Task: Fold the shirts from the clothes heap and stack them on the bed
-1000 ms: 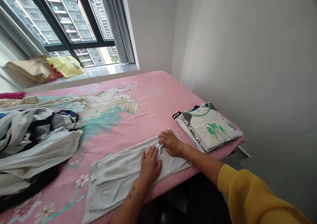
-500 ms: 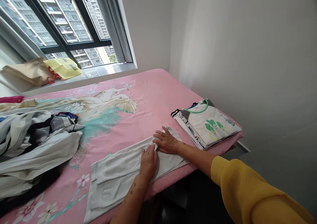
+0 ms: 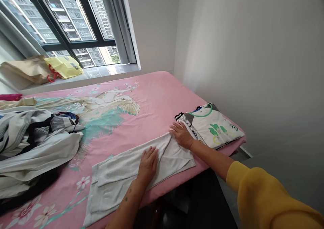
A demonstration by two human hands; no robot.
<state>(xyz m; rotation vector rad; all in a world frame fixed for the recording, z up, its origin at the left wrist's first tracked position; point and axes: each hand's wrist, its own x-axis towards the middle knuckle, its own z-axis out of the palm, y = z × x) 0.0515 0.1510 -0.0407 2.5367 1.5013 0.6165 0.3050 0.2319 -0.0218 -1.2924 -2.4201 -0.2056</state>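
A light grey garment, folded into a long strip, lies along the near edge of the bed; it looks like trousers. My left hand rests flat on its middle, fingers stretched out. At the garment's right end my right hand lies open, palm down, over the upper corner. Just beyond my right hand sits a stack of folded shirts, the top one white with a green collar and a green print.
A heap of loose clothes covers the bed's left side. The pink flowered bedsheet reaches to the wall. On the windowsill are a brown paper bag and a yellow bag. The bed's near edge drops toward a dark chair.
My right hand has slid right, to the garment's end corner, and the cloth there lies flatter. My left hand first moved toward the right hand, then settled slightly back to the left.
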